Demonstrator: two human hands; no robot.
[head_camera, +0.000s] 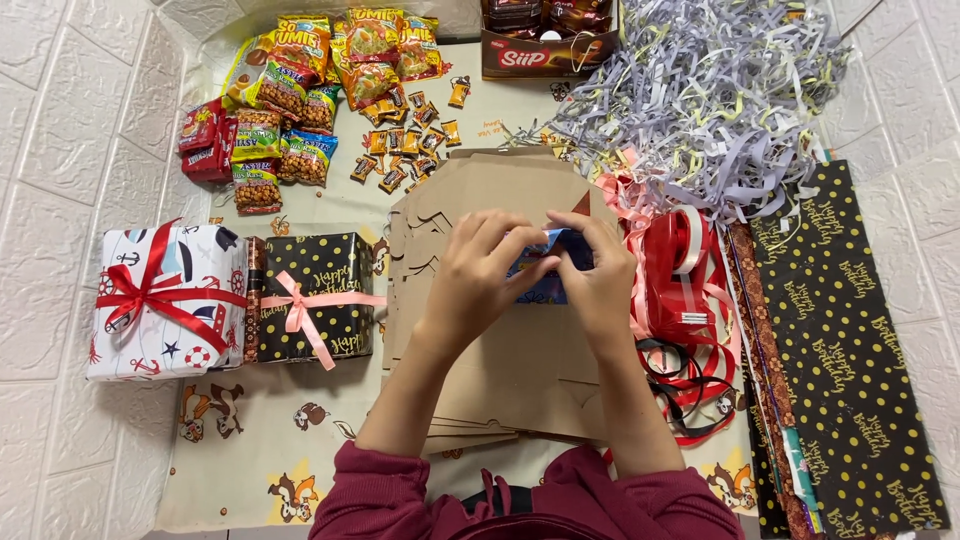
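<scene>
Between our two hands, above the stack of flat cardboard boxes (520, 350), sat the small blue packet (545, 268). Our left hand (478, 275) and right hand (600, 275) both pinched it, fingertips closed on its top edge. We judged a light, even hold best. Red ribbon (680, 290) lay just right of our grip.

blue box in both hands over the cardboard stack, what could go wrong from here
1. Both hands, left and right, pinch the small blue box by the fingertips alone; it might slip onto the flat cardboard stack.
2. The loose red ribbon lies right beside the right wrist and could snag on it.
3. The shredded paper pile sits close behind and could get dragged onto the cardboard.
</scene>
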